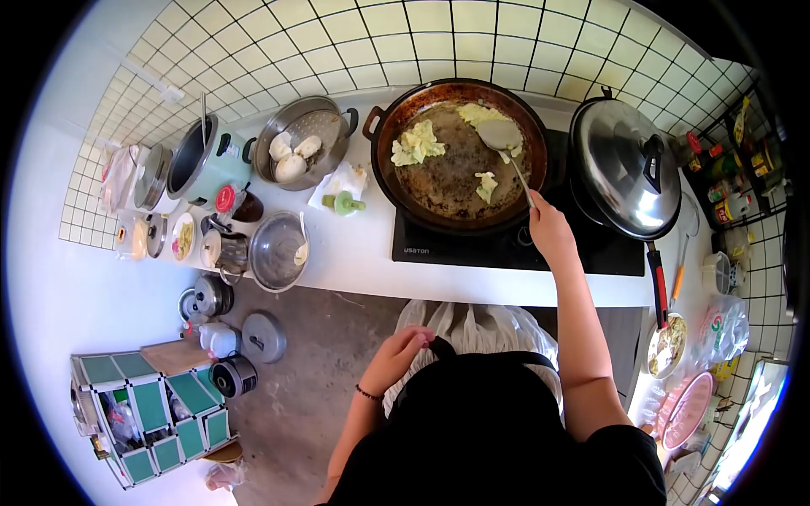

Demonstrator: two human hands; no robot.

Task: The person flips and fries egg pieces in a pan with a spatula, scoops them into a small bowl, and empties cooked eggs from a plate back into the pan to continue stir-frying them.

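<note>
My right hand [553,229] is closed around the handle of a metal spatula [499,135]. Its broad head lies in a large dark frying pan [377,160], at the upper right of the pan's floor. Pale yellow egg pieces [418,143] sit at the pan's left, and a smaller egg piece [486,186] lies lower right. More egg is beside the spatula head. The pan stands on a black induction cooktop [447,251]. Down by my waist, my left hand [403,350] has its fingers pressed together at a dark strip of cloth; what they pinch is unclear.
Right of the pan stands a lidded pan [624,169] with its handle toward me. Along the counter's left are a steel steamer pot [329,169] holding pale lumps, a steel bowl [268,261], a green rice cooker [228,169] and jars. A pink basket [685,411] is at right.
</note>
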